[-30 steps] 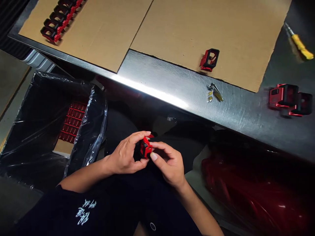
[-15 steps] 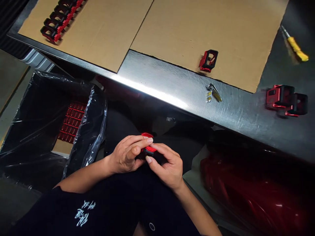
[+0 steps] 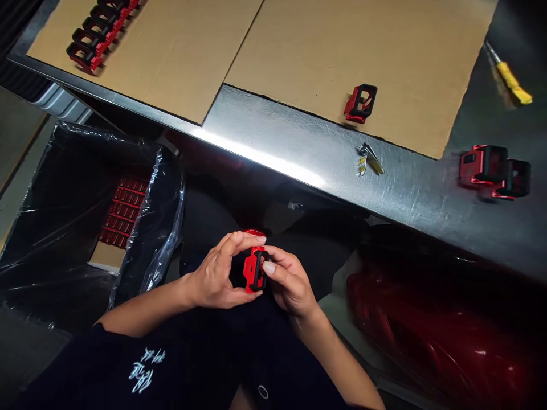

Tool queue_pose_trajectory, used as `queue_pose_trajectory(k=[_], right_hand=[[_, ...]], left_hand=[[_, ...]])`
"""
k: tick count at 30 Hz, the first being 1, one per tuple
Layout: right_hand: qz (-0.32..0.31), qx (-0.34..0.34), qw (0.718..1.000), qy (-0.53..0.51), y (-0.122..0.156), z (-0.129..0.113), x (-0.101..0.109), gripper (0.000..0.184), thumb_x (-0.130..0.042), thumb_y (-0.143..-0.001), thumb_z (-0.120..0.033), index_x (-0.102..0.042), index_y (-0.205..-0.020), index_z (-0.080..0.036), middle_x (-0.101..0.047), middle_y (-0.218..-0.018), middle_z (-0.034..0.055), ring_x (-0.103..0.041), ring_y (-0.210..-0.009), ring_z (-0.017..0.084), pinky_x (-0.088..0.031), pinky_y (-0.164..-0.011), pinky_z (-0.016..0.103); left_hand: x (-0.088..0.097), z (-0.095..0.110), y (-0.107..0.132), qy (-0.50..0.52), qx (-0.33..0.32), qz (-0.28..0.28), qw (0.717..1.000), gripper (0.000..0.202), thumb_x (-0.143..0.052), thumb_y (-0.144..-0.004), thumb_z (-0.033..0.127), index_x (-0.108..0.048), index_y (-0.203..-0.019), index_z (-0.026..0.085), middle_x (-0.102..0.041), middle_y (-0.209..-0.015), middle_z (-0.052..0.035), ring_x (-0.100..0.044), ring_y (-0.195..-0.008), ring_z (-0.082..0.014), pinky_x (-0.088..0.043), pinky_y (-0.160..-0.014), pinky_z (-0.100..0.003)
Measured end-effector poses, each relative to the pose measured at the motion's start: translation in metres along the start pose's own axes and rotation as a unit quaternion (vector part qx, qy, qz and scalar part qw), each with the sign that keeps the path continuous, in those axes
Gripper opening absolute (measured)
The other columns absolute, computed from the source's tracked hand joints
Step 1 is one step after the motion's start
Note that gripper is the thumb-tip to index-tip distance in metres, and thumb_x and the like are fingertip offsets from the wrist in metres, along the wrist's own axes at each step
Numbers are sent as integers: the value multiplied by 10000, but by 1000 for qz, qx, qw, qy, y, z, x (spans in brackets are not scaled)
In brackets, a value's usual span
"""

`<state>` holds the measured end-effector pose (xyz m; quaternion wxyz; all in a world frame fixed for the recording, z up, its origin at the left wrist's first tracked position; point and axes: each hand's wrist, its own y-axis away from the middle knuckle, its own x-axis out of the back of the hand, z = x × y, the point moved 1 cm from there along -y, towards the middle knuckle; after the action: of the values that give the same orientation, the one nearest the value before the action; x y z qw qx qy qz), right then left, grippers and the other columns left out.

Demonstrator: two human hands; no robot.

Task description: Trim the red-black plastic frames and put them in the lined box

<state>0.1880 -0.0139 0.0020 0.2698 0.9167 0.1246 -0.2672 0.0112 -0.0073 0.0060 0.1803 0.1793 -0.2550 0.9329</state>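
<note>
Between my hands, in front of my body, is a red and black plastic frame part (image 3: 251, 270). My left hand (image 3: 216, 273) grips it from the left, its thumb at the bottom edge and fingers at the top. On the right side, my right hand (image 3: 293, 283) pinches the black rim with thumb and fingers. A bit of red shows just above my left fingertips; whether it belongs to the same part I cannot tell. A similar red and black frame part (image 3: 361, 103) stands on the cardboard sheet (image 3: 410, 68) beyond my hands.
Folding nail clippers (image 3: 370, 159) lie on the metal table (image 3: 273, 151). Two more frame parts and a yellow-handled tool (image 3: 513, 82) are at the right. A row of frame parts (image 3: 98, 34) is at the far left. A plastic-lined box (image 3: 38, 222) at the left holds stacked red parts.
The part in my hands has been turned so its red side and black rim face up. My left thumb has moved down to its lower edge. The view has shifted slightly.
</note>
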Motion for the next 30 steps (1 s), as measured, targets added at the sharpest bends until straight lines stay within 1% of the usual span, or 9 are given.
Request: queue_pose_trajectory(k=[4, 6, 12, 17, 22, 25, 27, 28, 30], right_hand=[[-24, -83, 991, -105, -3, 3, -2, 270, -798, -794, -420, -775, -928, -187, -707, -742, 13, -620, -609, 128, -521, -585, 231], [-20, -103, 985, -136, -4, 5, -2, 288, -824, -777, -420, -764, -923, -180, -699, -750, 9, -616, -602, 116, -519, -569, 214], [4, -100, 982, -157, -5, 5, -4, 319, -910, -716, -395, -722, -873, -190, -689, -710, -19, -636, -575, 107, -543, -543, 197], [16, -89, 985, -147, -6, 1, -3, 296, -891, -748, -408, -724, -818, -173, -674, -662, -16, -610, -533, 91, -525, -517, 179], [9, -85, 988, -128, -6, 1, 2, 267, -833, -806, -431, -743, -814, -180, -678, -645, -5, -609, -512, 102, -531, -499, 202], [33, -10, 999, -22, -3, -2, 3, 192, -763, -886, -397, -767, -860, -207, -679, -632, -13, -590, -493, 98, -535, -517, 220], [65, 110, 983, 132, -1, -6, 3, 96, -730, -920, -305, -789, -916, -229, -723, -726, 6, -648, -581, 122, -567, -579, 248], [75, 182, 955, 221, 0, -9, 2, 81, -720, -923, -242, -796, -951, -237, -745, -793, 21, -683, -650, 139, -584, -624, 264], [73, 316, 866, 380, 2, -12, 0, 170, -708, -909, -138, -798, -1009, -242, -771, -895, 48, -720, -763, 167, -603, -699, 291]], left_hand=[[-2, 4, 3, 91, 93, -19, 991, 1167, -822, -783, 279, -18, -1629, 263, -588, -1420, -201, -633, -1275, -297, -524, -1090, -521], [-3, 5, 4, 113, 122, -14, 986, 1170, -829, -763, 261, -37, -1623, 295, -572, -1437, -177, -624, -1285, -293, -509, -1112, -515], [-5, 5, 7, 112, 151, -25, 982, 1134, -810, -754, 233, -86, -1625, 277, -545, -1440, -178, -599, -1303, -315, -506, -1114, -520], [0, 6, 2, 68, 182, -56, 979, 907, -788, -754, 238, -355, -1551, 256, -564, -1425, -150, -584, -1310, -317, -517, -1118, -511], [0, 3, 0, 141, 238, -56, 959, 792, -770, -763, 222, -448, -1485, 258, -575, -1421, -134, -604, -1289, -302, -503, -1134, -492], [1, 0, 4, 189, 268, -61, 943, 821, -747, -779, 210, -409, -1525, 263, -522, -1483, -143, -579, -1330, -303, -505, -1121, -471], [2, -2, 5, 231, 302, -68, 922, 802, -739, -801, 251, -408, -1532, 252, -515, -1493, -149, -576, -1326, -305, -534, -1066, -443], [3, -3, 5, 258, 323, -70, 908, 775, -736, -818, 297, -423, -1524, 239, -537, -1470, -152, -592, -1296, -304, -551, -1025, -427], [5, -3, 4, 305, 367, -67, 876, 741, -738, -837, 408, -464, -1496, 209, -605, -1384, -155, -633, -1214, -296, -565, -961, -404]])
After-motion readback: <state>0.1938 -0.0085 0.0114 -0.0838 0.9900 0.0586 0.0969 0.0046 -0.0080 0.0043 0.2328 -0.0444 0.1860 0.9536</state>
